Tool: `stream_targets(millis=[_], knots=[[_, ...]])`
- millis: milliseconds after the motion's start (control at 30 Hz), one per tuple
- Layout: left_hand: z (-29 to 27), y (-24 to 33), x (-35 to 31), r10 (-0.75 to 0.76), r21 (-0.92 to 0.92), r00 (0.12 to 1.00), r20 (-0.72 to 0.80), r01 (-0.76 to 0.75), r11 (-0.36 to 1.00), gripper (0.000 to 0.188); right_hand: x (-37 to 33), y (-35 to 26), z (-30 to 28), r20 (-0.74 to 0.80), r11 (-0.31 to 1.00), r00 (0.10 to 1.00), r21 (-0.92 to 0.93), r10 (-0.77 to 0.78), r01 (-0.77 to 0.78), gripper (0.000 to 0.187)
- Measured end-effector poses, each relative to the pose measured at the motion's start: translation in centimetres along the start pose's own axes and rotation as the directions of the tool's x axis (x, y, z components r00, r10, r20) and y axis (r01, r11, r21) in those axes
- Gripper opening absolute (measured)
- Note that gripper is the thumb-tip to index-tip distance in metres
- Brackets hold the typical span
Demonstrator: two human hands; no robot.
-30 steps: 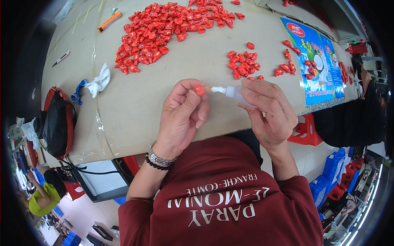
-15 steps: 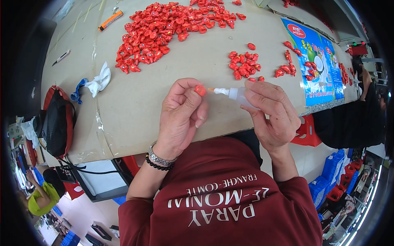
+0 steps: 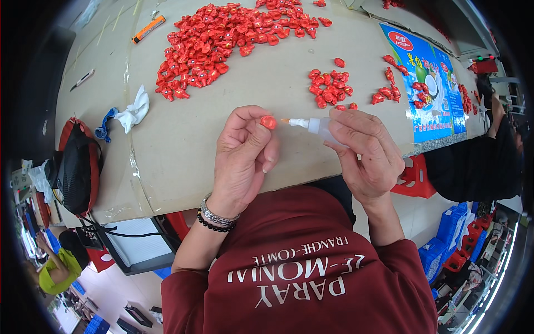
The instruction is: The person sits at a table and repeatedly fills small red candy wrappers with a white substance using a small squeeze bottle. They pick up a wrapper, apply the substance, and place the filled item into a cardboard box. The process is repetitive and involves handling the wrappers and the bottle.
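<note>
Between thumb and fingertips, my left hand (image 3: 245, 147) pinches a small red plastic piece (image 3: 268, 122) above the table. My right hand (image 3: 367, 147) grips a translucent squeeze bottle (image 3: 321, 128) lying nearly level, its white neck and thin orange-tan nozzle (image 3: 292, 121) pointing left at the piece. A narrow gap seems to separate the nozzle tip from the piece. Beyond my hands lies a large heap of small red pieces (image 3: 214, 42), some with dark dots. A smaller cluster of red pieces (image 3: 328, 88) sits just past the bottle.
On the right, a blue printed sheet (image 3: 431, 83) carries more red pieces. An orange tube-like item (image 3: 149, 29), a pen (image 3: 82, 79), a crumpled white tissue (image 3: 133, 109) and a black-and-red bag (image 3: 80, 167) lie leftward. Red stools (image 3: 414, 178) stand under the table edge.
The red piece has turned slightly in my left fingers and shifted a little left. My right hand and the bottle have moved slightly left too.
</note>
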State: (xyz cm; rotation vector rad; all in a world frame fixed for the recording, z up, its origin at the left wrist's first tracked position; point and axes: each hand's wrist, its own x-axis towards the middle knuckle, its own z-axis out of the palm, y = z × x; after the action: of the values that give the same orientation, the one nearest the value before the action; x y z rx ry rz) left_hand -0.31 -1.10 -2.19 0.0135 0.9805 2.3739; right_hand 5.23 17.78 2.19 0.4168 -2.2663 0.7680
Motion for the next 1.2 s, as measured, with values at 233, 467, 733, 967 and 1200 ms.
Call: stream_targets(millis=[233,467,733,967,1200], knots=[[0.0,-0.04,0.11,0.059,0.028,0.998,-0.005,-0.059,0.998,0.017,0.07,-0.34,-0.46,0.001,0.999,1.0,0.035,0.013,-0.013,0.031],[0.33,0.07,0.11,0.091,0.028,0.996,0.007,-0.091,0.995,0.018,0.07,-0.32,-0.32,0.022,0.997,1.0,0.074,0.009,-0.01,0.031],[0.2,0.05,0.11,0.099,0.014,0.995,0.028,-0.1,0.995,0.012,0.11,-0.45,-0.15,0.011,0.996,1.0,0.089,0.005,-0.006,0.031],[0.09,-0.02,0.12,0.107,0.028,0.994,0.02,-0.107,0.994,0.013,0.1,-0.31,-0.21,0.02,0.997,1.0,0.083,-0.005,0.003,0.031],[0.21,0.1,0.17,0.145,0.083,0.989,0.009,-0.146,0.986,0.017,0.08,-0.09,-0.35,0.031,0.998,0.999,0.052,-0.024,0.022,0.031]])
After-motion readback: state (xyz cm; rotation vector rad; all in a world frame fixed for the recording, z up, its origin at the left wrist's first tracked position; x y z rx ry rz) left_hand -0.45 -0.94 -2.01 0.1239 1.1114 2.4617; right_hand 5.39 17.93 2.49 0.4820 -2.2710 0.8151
